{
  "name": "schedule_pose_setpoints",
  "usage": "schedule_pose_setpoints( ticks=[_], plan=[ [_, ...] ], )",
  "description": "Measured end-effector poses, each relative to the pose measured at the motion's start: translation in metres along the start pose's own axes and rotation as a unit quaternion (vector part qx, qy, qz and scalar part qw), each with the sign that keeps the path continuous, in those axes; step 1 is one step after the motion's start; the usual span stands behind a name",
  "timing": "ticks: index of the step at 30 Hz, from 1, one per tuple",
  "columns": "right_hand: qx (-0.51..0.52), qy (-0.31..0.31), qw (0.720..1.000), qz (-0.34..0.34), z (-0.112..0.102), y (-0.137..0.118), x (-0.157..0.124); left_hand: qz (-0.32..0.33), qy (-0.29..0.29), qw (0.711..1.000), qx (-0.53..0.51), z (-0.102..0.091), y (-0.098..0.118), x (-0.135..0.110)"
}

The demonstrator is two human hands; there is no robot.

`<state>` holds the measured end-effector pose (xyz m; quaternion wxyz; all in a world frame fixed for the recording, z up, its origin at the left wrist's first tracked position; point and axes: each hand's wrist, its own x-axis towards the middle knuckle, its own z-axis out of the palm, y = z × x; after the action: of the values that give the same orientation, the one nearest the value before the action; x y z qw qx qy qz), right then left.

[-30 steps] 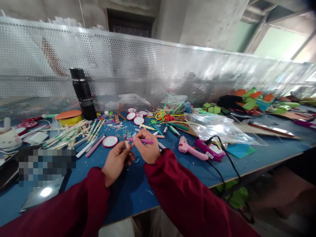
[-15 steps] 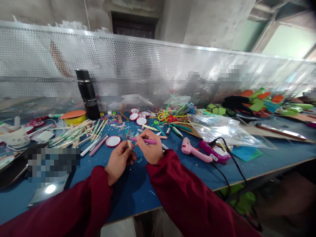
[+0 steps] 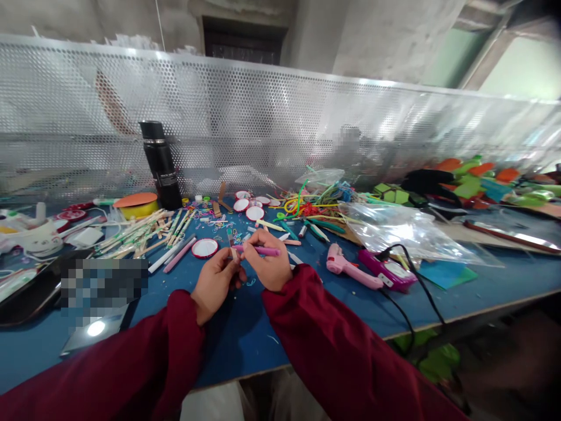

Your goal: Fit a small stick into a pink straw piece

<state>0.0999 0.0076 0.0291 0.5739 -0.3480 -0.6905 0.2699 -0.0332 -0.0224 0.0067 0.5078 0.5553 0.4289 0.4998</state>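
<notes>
My left hand (image 3: pixel 215 285) is closed around a small flat wooden stick (image 3: pixel 234 254), which stands up from the fingertips and has a dark greenish upper end. A purple marker pen (image 3: pixel 266 251) is gripped in my right hand (image 3: pixel 267 263). The marker's tip meets the stick or lies just beside it; I cannot tell which. Both hands are close together above the blue table (image 3: pixel 239 345). Left of them lies a white round lid with a red rim (image 3: pixel 205 248). Behind them are scattered small coloured rubber bands (image 3: pixel 214 225).
On the left are a black bottle (image 3: pixel 162 166), a pile of wooden sticks (image 3: pixel 131 234) and a phone (image 3: pixel 94 327). To the right lie a pink glue gun (image 3: pixel 350 269), a corded purple device (image 3: pixel 390 272) and plastic bags (image 3: pixel 394 225). A perforated metal screen (image 3: pixel 245 117) stands behind.
The whole view has shifted slightly, so table things appear a little further right. My hands keep the same holds, and the stick and marker are still close together.
</notes>
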Motion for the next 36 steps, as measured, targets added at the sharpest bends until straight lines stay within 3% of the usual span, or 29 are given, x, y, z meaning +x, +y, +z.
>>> schedule_pose_setpoints(
  ticks=[17, 23, 29, 36],
  plan=[
    [-0.015, 0.005, 1.000, -0.012, -0.0015, -0.0029, -0.0002, 0.017, -0.004, 1.000, -0.001, -0.0009, -0.0013, 0.0000],
    [-0.040, 0.033, 0.998, -0.021, -0.0036, -0.0036, 0.0011, 0.013, 0.010, 1.000, 0.000, -0.0010, -0.0033, -0.0001],
    [-0.021, 0.007, 1.000, -0.015, -0.0019, -0.0034, 0.0009, 0.020, 0.001, 1.000, 0.005, -0.0016, -0.0049, 0.0021],
    [-0.041, 0.033, 0.999, -0.010, -0.0036, -0.0023, 0.0018, 0.013, 0.009, 1.000, 0.014, -0.0014, -0.0033, 0.0006]
  ],
)
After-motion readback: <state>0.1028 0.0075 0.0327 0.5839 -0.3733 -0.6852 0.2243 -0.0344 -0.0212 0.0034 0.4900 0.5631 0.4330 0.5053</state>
